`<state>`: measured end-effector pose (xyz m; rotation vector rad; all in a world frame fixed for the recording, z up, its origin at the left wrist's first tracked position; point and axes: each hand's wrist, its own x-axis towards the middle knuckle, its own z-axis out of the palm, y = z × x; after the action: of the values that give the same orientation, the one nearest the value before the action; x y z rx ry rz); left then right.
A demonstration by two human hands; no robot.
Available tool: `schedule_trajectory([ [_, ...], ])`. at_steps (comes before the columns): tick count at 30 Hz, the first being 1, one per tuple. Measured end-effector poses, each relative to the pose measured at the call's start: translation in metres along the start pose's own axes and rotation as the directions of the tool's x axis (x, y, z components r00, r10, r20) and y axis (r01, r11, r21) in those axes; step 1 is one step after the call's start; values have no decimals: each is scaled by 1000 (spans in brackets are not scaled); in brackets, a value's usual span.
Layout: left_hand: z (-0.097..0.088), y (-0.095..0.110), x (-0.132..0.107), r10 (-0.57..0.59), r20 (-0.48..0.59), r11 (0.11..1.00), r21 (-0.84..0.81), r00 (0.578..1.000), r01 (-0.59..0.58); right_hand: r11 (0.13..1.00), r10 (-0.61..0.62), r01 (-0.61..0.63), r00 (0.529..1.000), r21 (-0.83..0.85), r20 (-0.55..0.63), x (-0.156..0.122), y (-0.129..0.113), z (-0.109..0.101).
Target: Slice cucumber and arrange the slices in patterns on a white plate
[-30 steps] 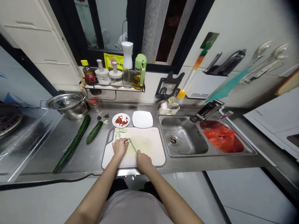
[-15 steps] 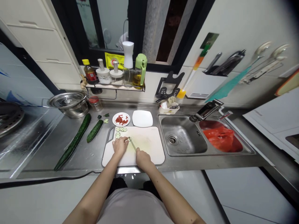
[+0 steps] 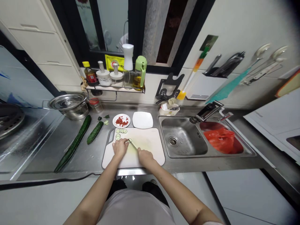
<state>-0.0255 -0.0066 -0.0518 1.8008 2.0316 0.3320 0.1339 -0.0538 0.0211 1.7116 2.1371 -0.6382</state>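
Over the white cutting board (image 3: 153, 147), my left hand (image 3: 120, 147) pinches the edge of a thin cucumber slice (image 3: 130, 140). My right hand (image 3: 145, 157) is closed around the handle of a small knife (image 3: 133, 145). The knife's tip meets the slice near my left fingertips; whether it cuts through is too small to tell. Several cut cucumber slices (image 3: 121, 131) lie at the board's upper left. Left of the board rest a shorter cucumber piece (image 3: 95, 132) and a long whole cucumber (image 3: 74, 143).
Behind the board stand a plate of chopped red pieces (image 3: 121, 121) and a white square plate (image 3: 142, 120). A steel sink (image 3: 185, 137) adjoins on the right, with a red plastic bag (image 3: 220, 140) in its second basin. At the back left is a lidded steel pot (image 3: 70, 106).
My right hand has shifted slightly right, and the knife lies at a flatter angle across the board. My left hand stays nearly in place at the slice.
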Motion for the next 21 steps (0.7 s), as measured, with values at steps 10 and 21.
schedule_trajectory([
  [10,2,0,0,-3,-14,1000,0,1000,3,996,-48,46,999,-78,-18,6,16,-7],
  [21,4,3,6,-48,6,999,-11,999,48,995,84,-80,994,58,-73,-21,51,16],
])
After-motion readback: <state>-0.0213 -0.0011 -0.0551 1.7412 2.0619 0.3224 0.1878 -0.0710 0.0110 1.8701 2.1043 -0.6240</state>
